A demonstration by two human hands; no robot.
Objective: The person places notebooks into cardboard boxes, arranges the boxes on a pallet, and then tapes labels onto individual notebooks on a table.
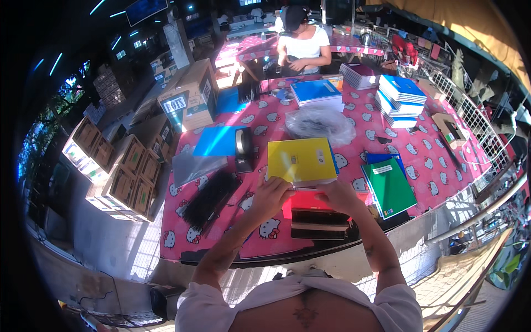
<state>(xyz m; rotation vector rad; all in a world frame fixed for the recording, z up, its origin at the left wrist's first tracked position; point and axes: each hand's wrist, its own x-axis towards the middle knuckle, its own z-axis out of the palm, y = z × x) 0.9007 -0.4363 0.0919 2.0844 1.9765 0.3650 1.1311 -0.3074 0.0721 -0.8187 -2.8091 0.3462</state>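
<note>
A small stack of notebooks with a yellow notebook (301, 157) on top lies before me, a blue edge showing at its right side. My left hand (272, 195) is closed on the near left corner of the yellow notebook. My right hand (338, 195) grips its near right corner, the fingertips partly hidden. Just below the stack sits a red flat piece (297, 203), with a dark open-sided box or block (319, 224) at the table's near edge. Left of my hands lies a bundle of thin black strips (209, 199). A green notebook (390, 189) rests on blue ones to the right.
A black desk tool (243, 149), blue sheets (217, 139) and clear plastic sheets (198, 166) lie left on the pink table. Beyond are a plastic bag (321, 126) and blue notebook stacks (401, 99). Cartons (191, 97) stand left. A person (304, 47) works across the table.
</note>
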